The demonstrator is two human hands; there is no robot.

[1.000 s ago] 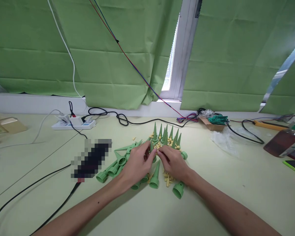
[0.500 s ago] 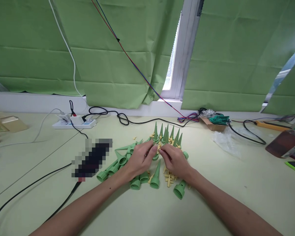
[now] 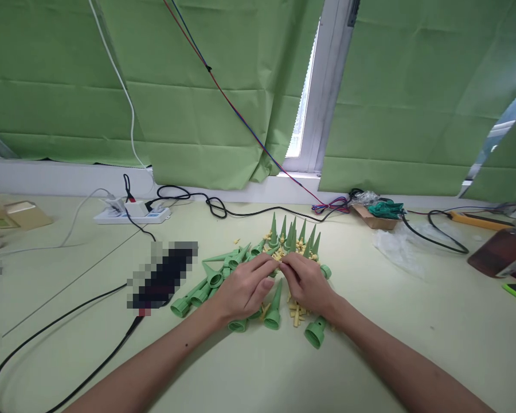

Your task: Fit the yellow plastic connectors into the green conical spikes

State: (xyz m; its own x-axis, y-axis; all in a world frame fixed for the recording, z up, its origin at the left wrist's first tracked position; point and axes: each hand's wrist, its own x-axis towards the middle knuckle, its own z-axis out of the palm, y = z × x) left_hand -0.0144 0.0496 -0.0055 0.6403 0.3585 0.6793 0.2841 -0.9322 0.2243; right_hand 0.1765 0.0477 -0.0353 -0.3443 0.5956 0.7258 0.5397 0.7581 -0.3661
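Observation:
My left hand (image 3: 247, 289) reaches in with fingers stretched out and its thumb apart from them. Its fingertips meet those of my right hand (image 3: 307, 281), which is closed in a pinch; whatever sits in it is hidden. Around both hands lie hollow green plastic cones with round bases. Several upright green cones (image 3: 290, 235) stand behind the hands, and more lie in a heap (image 3: 215, 278) to the left. One cone (image 3: 273, 310) stands in front, between my wrists. Small pale yellow plastic pieces (image 3: 297, 312) are scattered beneath and behind my hands.
A dark pixelated object (image 3: 163, 278) with a black cable is at the left. Farther back are a white power strip (image 3: 155, 216) and a black cord (image 3: 258, 213). To the right are a small carton (image 3: 374, 218), clear plastic wrap (image 3: 398, 249) and a bottle (image 3: 499, 252).
My left thumb has moved down and away from the fingertips, and the left fingers have straightened. My right hand keeps its pinch in nearly the same spot. The view has shifted slightly.

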